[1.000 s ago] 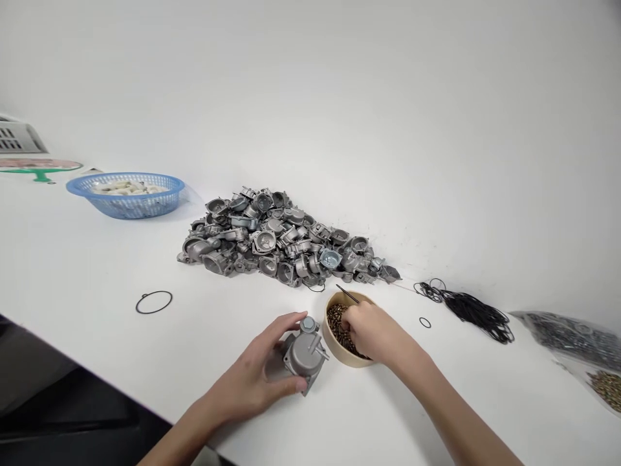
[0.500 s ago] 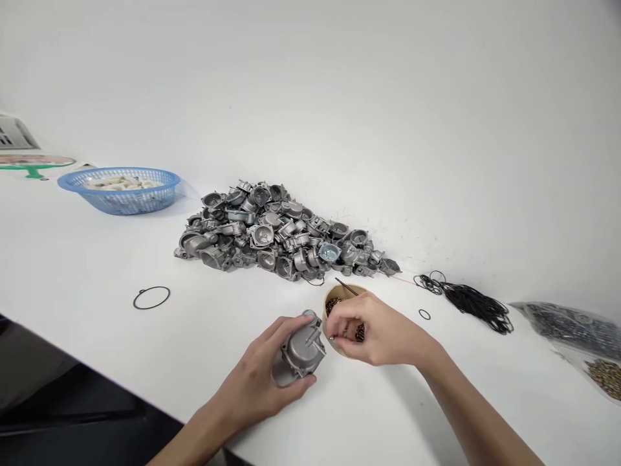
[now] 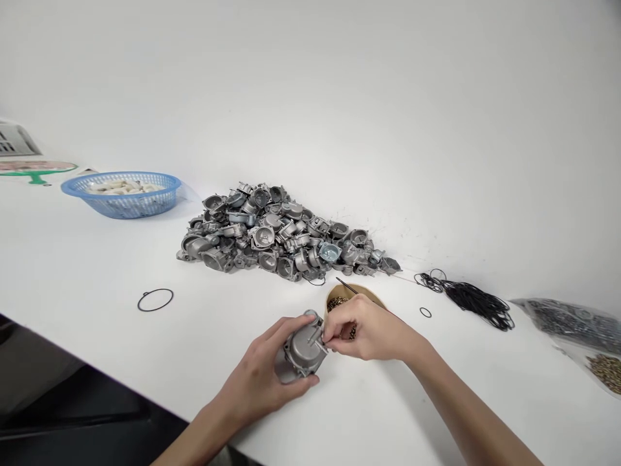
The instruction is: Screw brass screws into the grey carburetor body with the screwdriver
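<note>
Grey metal housing sits on the white counter, clamped in the left hand. Right hand has its fingertips pinched together at the housing's top edge; whether they hold something small I cannot tell. Just behind lies a tan bowl of small brown pieces, with a heap of metal parts farther back
</note>
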Available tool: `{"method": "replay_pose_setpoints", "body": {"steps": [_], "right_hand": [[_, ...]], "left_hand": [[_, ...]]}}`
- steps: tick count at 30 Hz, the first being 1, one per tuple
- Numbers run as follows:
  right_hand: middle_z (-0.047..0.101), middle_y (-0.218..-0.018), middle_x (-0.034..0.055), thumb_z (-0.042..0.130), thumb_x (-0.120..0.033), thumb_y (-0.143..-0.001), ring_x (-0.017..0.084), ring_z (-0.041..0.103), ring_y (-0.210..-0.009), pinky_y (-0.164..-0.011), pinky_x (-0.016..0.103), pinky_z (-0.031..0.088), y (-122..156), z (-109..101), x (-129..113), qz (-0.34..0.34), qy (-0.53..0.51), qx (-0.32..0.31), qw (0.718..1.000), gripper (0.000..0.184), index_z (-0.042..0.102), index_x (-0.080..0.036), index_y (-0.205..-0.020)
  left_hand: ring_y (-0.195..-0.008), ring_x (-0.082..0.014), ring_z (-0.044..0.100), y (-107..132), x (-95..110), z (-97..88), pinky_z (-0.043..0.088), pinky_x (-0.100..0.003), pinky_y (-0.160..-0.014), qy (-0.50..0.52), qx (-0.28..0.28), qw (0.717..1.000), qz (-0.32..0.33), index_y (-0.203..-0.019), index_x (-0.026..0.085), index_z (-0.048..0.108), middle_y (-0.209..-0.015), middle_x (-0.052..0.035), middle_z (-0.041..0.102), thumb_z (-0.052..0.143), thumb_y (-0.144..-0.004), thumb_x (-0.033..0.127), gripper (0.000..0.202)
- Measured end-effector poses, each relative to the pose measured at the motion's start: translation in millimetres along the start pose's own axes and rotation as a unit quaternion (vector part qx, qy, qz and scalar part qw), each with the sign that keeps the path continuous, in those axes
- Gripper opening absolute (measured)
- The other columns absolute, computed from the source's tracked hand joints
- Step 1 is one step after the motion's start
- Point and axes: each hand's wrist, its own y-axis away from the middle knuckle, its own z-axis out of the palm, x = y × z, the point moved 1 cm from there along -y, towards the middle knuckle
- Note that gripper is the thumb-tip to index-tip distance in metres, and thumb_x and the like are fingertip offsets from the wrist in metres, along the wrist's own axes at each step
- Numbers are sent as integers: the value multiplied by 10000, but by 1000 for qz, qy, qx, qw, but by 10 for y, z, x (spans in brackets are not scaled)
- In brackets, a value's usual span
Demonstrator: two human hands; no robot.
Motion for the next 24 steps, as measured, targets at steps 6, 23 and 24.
{"method": "replay_pose_setpoints", "body": {"steps": [6, 23, 24], "right_hand": [[819, -797, 1, 686, -104, -867, 158, 720, -688, -678, 276, 524, 8, 10, 17, -30, 56, 10, 998, 183, 811, -234, -839], [799, -839, 70, 540, -106, -944, 186, 680, -706, -601, 287, 407, -12, -96, 100, 143, 300, 10, 943, 301, 821, -210, -920], [806, -871, 95, 554, -92, -929, 217, 711, -767, -616, 294, 416, -39, -57, 142, 171, 328, -12, 929, 282, 817, -193, -928]], "left_hand": [[-1382, -278, 597, 6, -55, -10, 503, -418, -1174, -5, -9, 1000, 13, -1509, 415, 461, -1499, -14, 613, 825, -850, 267, 767], [-1349, -322, 588, -2, -83, -93, 545, -415, -1086, -38, -18, 999, 25, -1501, 441, 480, -1543, -70, 501, 884, -794, 566, 824], [-1279, -319, 624, 0, -83, -104, 572, -410, -1027, -52, -10, 998, 25, -1475, 424, 504, -1555, -85, 469, 891, -772, 589, 819]]}}
